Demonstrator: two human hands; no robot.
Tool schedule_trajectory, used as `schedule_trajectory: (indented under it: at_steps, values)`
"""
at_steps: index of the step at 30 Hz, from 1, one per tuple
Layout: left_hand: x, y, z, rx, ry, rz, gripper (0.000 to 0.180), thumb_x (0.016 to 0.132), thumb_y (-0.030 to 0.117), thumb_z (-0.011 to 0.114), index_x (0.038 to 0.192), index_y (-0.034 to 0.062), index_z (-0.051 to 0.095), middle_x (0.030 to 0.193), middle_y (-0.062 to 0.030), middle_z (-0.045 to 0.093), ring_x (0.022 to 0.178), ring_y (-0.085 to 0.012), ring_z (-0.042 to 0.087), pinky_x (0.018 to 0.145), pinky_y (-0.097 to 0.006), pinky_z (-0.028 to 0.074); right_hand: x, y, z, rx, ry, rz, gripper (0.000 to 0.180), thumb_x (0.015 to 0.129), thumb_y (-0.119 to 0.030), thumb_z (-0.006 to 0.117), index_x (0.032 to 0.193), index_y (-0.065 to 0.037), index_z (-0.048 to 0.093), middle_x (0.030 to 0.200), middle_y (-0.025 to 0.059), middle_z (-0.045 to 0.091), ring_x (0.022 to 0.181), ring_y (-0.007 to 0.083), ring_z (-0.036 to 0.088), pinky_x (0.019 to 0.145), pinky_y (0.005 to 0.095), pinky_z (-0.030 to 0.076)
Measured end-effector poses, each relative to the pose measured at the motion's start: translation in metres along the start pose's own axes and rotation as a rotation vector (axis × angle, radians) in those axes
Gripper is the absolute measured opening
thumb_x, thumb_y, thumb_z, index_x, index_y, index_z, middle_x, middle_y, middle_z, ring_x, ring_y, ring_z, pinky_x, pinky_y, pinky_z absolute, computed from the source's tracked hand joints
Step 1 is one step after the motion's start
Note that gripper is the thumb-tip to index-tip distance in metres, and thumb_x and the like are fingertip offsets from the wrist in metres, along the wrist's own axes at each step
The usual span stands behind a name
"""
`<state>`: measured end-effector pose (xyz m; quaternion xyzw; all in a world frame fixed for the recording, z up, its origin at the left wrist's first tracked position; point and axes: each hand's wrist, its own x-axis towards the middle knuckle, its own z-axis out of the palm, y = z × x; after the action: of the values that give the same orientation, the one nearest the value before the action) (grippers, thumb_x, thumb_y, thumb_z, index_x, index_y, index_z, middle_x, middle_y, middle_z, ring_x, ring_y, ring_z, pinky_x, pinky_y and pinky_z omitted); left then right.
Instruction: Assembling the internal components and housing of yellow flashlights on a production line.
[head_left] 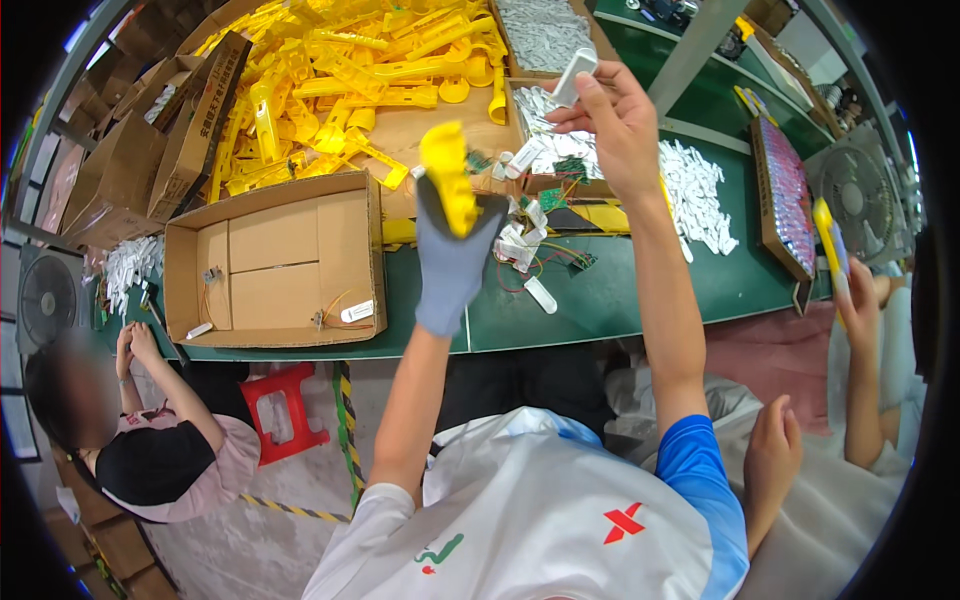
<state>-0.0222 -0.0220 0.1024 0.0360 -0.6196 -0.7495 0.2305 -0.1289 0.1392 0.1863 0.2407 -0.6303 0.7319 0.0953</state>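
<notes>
Lower left: a co-worker [165,462] in a black-and-pink top, a red plastic stool [301,414], black-and-yellow floor tape [350,432]. 2 fans: 1 far left [48,302], 1 far right [850,186].

From the wearer's head, the left of two fisheye cameras looks down and forward, near above the left hand [446,262], right hand [625,125] and worktop [610,295]. Its wide view, bent toward the rim, runs from the shirt [540,500] to the yellow pile [400,97].

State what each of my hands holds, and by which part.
Your gloved left hand holds a yellow part by its near end; your right hand pinches a white piece at its right side.
</notes>
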Motion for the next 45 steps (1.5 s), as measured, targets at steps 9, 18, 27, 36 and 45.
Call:
schedule_trajectory:
  at_steps: [9,18,27,36,45]
  values:
    - [0.046,-0.031,0.039,0.304,-0.398,0.117,0.051,0.074,0.005,0.076,0.119,0.0005,0.051,0.099,-0.0088,0.064,0.081,-0.0134,0.061,0.072,-0.027,0.05,-0.024,0.03,-0.023,0.185,0.14,0.119,0.023,0.1,-0.022,0.052,0.112,-0.003,0.051,0.103,0.0188,0.068,0.085,0.0199,0.069,0.07,0.0265,0.055]
    - [0.021,-0.03,0.021,0.225,-0.258,-0.01,0.04,0.077,0.007,0.075,0.111,0.0016,0.054,0.091,-0.0082,0.064,0.082,-0.0147,0.061,0.072,-0.03,0.05,-0.042,0.053,-0.027,0.245,0.312,0.23,0.036,0.097,-0.015,0.054,0.125,-0.001,0.037,0.103,0.0203,0.067,0.078,0.022,0.069,0.067,0.0309,0.057]
    - [0.034,-0.036,0.025,0.233,-0.42,0.085,0.046,0.079,0.001,0.072,0.12,0.0024,0.051,0.094,-0.0069,0.064,0.076,-0.0116,0.063,0.065,-0.024,0.053,-0.073,0.041,-0.03,-0.191,-0.166,0.264,0.014,0.088,-0.005,0.065,0.099,0.003,0.07,0.103,0.0078,0.068,0.088,0.0121,0.065,0.085,0.0254,0.051]
    - [0.037,-0.059,0.005,0.492,-0.551,-0.01,0.056,0.081,0.012,0.072,0.129,0.0008,0.048,0.106,-0.0081,0.062,0.08,-0.0132,0.062,0.068,-0.026,0.051,-0.062,0.037,-0.038,-0.5,0.076,-0.008,0.014,0.081,-0.003,0.071,0.095,0.001,0.072,0.09,0.0076,0.072,0.079,0.0109,0.067,0.068,0.024,0.055]
    - [0.026,-0.039,0.001,0.294,-0.229,-0.006,0.042,0.078,0.013,0.073,0.114,-0.0008,0.057,0.091,-0.0159,0.067,0.081,-0.0242,0.066,0.074,-0.034,0.051,-0.052,0.064,-0.043,-0.088,0.076,0.213,0.021,0.086,-0.005,0.07,0.106,0.0,0.066,0.094,0.0042,0.068,0.083,0.0079,0.063,0.071,0.022,0.051]
